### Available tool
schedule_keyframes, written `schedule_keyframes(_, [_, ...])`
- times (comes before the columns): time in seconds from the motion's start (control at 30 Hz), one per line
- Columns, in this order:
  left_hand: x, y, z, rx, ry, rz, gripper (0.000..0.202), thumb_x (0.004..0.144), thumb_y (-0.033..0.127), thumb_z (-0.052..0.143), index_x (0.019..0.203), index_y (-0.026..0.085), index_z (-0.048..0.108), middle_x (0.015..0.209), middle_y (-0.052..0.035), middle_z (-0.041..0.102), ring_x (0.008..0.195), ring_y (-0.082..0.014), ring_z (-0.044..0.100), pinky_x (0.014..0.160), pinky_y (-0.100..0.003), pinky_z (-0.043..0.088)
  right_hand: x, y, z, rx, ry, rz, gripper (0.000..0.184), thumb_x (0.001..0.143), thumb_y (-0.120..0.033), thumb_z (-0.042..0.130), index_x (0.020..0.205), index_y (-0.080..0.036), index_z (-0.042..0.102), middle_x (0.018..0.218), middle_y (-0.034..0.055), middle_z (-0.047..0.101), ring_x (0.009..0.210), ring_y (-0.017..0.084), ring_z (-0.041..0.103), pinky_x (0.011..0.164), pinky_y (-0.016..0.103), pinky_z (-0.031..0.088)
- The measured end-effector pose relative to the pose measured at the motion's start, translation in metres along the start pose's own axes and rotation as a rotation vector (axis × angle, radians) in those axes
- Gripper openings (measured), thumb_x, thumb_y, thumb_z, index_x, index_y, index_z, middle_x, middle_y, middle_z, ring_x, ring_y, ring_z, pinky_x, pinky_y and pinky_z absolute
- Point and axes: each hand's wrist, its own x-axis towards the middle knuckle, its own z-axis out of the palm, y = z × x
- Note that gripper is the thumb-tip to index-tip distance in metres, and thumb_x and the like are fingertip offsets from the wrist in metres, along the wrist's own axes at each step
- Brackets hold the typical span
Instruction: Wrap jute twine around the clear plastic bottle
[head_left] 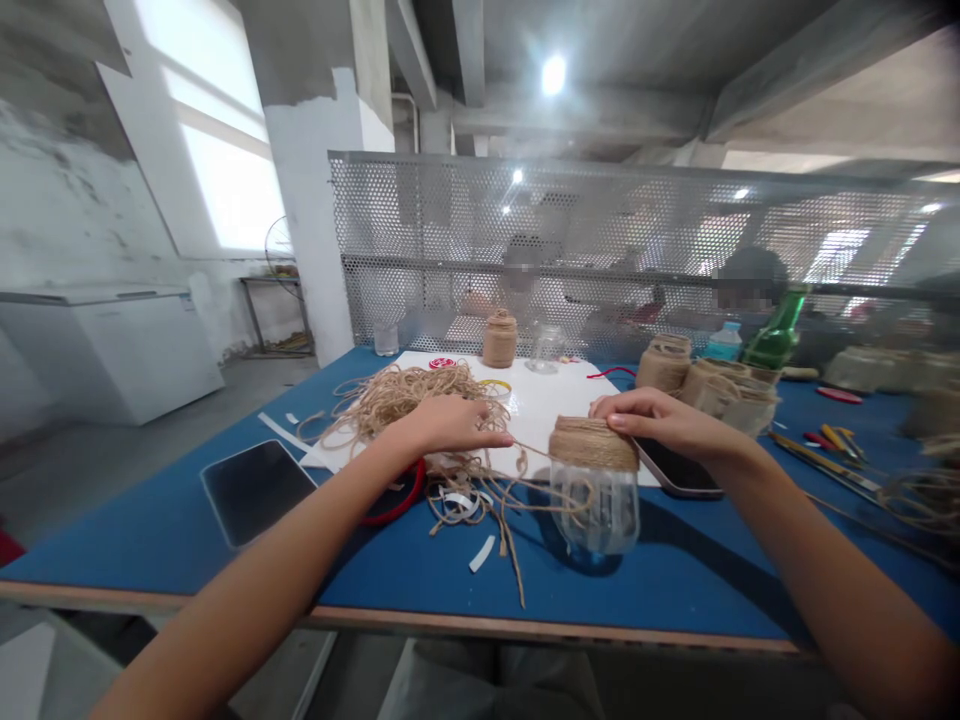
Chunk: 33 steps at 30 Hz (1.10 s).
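Observation:
A glass jar (598, 515) stands upright near the front of the table, its upper part wound with brown twine (592, 445). My right hand (660, 418) grips the jar's top, thumb against the wound band and fingers over the rim. My left hand (457, 425) is closed, with a twine strand (529, 448) running from its thumb to the jar. Beside and behind that hand spreads a tangled heap of loose twine (405, 393). Several loose strands lie between the heap and the jar, one crossing in front of the glass. A red curved piece (409, 497) shows partly under my left forearm.
A dark tablet-like slab (257, 490) lies left; a phone (679, 474) lies behind the jar. Twine-wrapped jars (664, 362), a green bottle (776, 335) and tools (832, 455) stand or lie right. A perforated metal screen (450, 230) borders the back, with people beyond.

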Motion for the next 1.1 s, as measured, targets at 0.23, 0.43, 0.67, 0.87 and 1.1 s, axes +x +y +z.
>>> schedule_keyframes(0.23, [-0.006, -0.01, -0.015, 0.139, 0.117, -0.164, 0.088, 0.062, 0.086, 0.016, 0.105, 0.023, 0.059, 0.096, -0.0121, 0.065, 0.087, -0.0316, 0.059, 0.071, -0.037, 0.042, 0.0, 0.004, -0.003, -0.024, 0.026, 0.025, 0.03, 0.083, -0.042, 0.048, 0.081, -0.015, 0.061, 0.082, 0.0048, 0.058, 0.079, 0.017, 0.051, 0.068, 0.028, 0.039])
schedule_keyframes(0.43, [-0.01, -0.019, -0.022, 0.17, 0.184, -0.194, 0.09, 0.06, 0.087, 0.014, 0.103, 0.023, 0.059, 0.09, -0.0113, 0.066, 0.081, -0.0309, 0.059, 0.067, -0.036, 0.041, 0.0, 0.006, -0.004, -0.023, 0.004, 0.023, 0.031, 0.084, -0.042, 0.047, 0.079, -0.014, 0.06, 0.08, 0.0037, 0.057, 0.076, 0.015, 0.05, 0.068, 0.027, 0.038])
schedule_keyframes(0.67, [-0.002, -0.023, -0.007, 0.067, 0.036, -0.079, 0.078, 0.066, 0.083, 0.02, 0.1, 0.027, 0.062, 0.094, -0.006, 0.066, 0.084, -0.0256, 0.059, 0.067, -0.03, 0.041, 0.001, 0.006, -0.003, -0.024, 0.005, 0.017, 0.031, 0.085, -0.042, 0.046, 0.08, -0.014, 0.06, 0.081, 0.0045, 0.057, 0.077, 0.016, 0.05, 0.069, 0.027, 0.038])
schedule_keyframes(0.87, [-0.003, -0.02, -0.005, 0.077, -0.019, -0.058, 0.083, 0.064, 0.084, 0.019, 0.095, 0.022, 0.064, 0.091, -0.0089, 0.067, 0.083, -0.0278, 0.06, 0.068, -0.033, 0.042, 0.0, 0.007, -0.004, -0.028, 0.003, 0.007, 0.031, 0.084, -0.042, 0.047, 0.077, -0.014, 0.06, 0.079, 0.0036, 0.057, 0.076, 0.015, 0.05, 0.069, 0.027, 0.038])
schedule_keyframes(1.1, [0.001, -0.009, 0.005, 0.128, -0.001, -0.109, 0.083, 0.064, 0.082, 0.026, 0.103, 0.019, 0.062, 0.099, -0.015, 0.065, 0.088, -0.0328, 0.059, 0.072, -0.04, 0.044, 0.0, 0.009, -0.005, -0.011, 0.007, 0.027, 0.031, 0.083, -0.043, 0.048, 0.08, -0.015, 0.061, 0.08, 0.0044, 0.058, 0.078, 0.017, 0.05, 0.068, 0.028, 0.04])
